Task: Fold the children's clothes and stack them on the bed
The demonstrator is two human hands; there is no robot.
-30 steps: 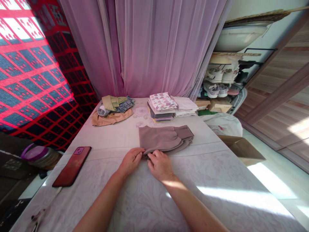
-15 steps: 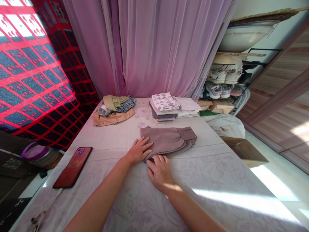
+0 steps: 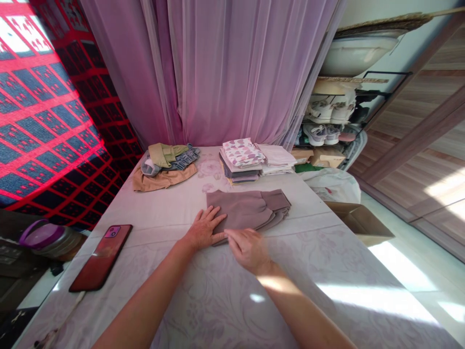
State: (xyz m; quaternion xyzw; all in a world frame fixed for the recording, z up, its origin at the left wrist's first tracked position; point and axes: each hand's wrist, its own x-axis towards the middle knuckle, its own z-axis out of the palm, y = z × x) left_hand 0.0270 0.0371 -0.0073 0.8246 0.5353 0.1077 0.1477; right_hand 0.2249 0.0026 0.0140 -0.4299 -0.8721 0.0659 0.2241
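A pair of mauve-brown trousers (image 3: 240,206) lies folded flat on the cloth-covered table, its cuffed end pointing right. My left hand (image 3: 205,229) rests palm down on the left end of the fabric, fingers spread and open. At the near edge of the trousers my right hand (image 3: 249,249) is curled closed, its fingertips at the fabric beside the left thumb. The curled fingers partly hide that edge. Behind the trousers stands a folded clothes stack (image 3: 241,162) topped by a heart-patterned piece, with white folded cloths (image 3: 278,160) to its right.
Loose clothes (image 3: 165,167) are heaped at the far left. A red phone (image 3: 101,259) with a cable lies at the left edge. Beyond the table are a purple-lidded container (image 3: 51,235), a purple curtain (image 3: 225,72), a shoe rack (image 3: 327,116) and a cardboard box (image 3: 358,223).
My right hand's fingers have curled in and moved slightly right and up against the trousers' near edge. The left hand stays on the fabric. The whole view has shifted a little.
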